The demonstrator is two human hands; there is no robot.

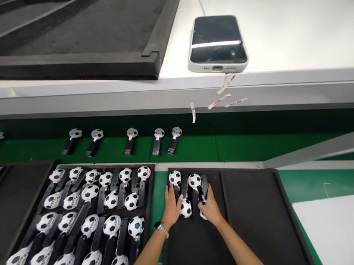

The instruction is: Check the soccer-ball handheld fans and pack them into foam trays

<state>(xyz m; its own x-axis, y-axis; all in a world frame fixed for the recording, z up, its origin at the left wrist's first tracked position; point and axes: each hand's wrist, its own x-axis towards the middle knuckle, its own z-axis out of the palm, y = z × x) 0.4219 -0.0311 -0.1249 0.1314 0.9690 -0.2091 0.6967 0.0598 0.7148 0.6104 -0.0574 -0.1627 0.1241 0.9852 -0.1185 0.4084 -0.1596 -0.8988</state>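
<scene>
In the right-hand black tray (201,248), several small handheld fans with soccer-ball heads and black handles lie side by side at the upper left, heads alternating up and down. My left hand (171,210) rests at the left end of this row, fingers stretched out and thumb apart, touching the leftmost fan (175,177). At the row's other end my right hand (212,209) has its thumb and fingers around the rightmost fan (204,184), partly hiding it. A lower ball head (186,209) shows between my hands.
Left of my hands, another black tray (151,190) holds two rows of fans. Several more fans (157,141) lie on the green surface behind. A phone (219,42) and a large black tray (166,31) rest on the raised white shelf (290,34). Label strips (219,101) hang from its edge.
</scene>
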